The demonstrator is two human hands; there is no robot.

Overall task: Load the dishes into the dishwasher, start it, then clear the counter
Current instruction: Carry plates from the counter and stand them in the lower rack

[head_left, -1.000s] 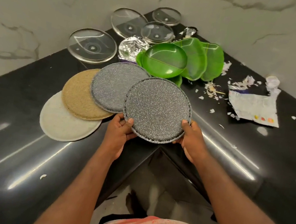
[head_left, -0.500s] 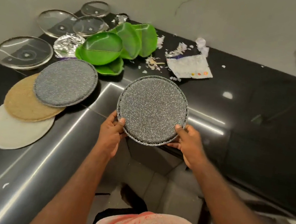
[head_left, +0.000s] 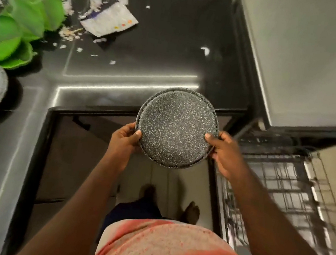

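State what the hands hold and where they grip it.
The speckled grey plate, gripped at its rim: left hand on the left edge, right hand on the right edge.

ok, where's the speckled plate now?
Head view centre: speckled plate held between left hand and right hand, at the counter edge, left of the dishwasher rack.

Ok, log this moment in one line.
plate: held in air; left hand: grips rim; right hand: grips rim; rack: out, right; counter: green dishes

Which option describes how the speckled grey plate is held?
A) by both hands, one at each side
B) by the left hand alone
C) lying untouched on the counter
A: the left hand and the right hand each grip the rim of the speckled grey plate.
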